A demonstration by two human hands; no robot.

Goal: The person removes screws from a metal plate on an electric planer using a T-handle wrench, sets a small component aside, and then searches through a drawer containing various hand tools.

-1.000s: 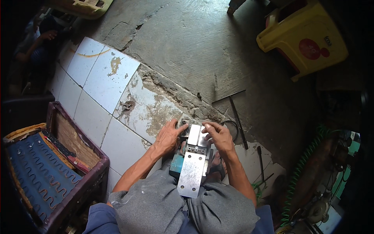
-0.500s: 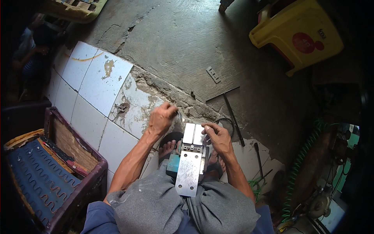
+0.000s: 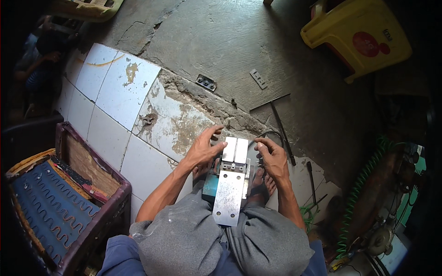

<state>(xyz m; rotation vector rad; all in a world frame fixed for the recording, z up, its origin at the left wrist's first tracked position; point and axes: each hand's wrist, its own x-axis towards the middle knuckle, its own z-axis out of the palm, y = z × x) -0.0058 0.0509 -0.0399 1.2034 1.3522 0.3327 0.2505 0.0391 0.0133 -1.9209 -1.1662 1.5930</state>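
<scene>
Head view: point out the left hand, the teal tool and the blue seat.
Left hand (image 3: 200, 150): head view, its back.
Teal tool (image 3: 229, 193): head view, holed metal plate.
Blue seat (image 3: 51, 204): head view, sprung panel.

Added to the concrete floor (image 3: 193, 43), near its broken edge: a dark metal plate with three round holes (image 3: 206, 83). Uncurled the left hand (image 3: 202, 150) and brought its thumb to the left silver block (image 3: 229, 150). Drew the right hand (image 3: 275, 159) outward, just clear of the right silver block (image 3: 241, 152).

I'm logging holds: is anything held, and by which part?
The open left grip holds nothing visible, its thumb by the silver plate; whether the right grip pinches something small cannot be told.
</scene>
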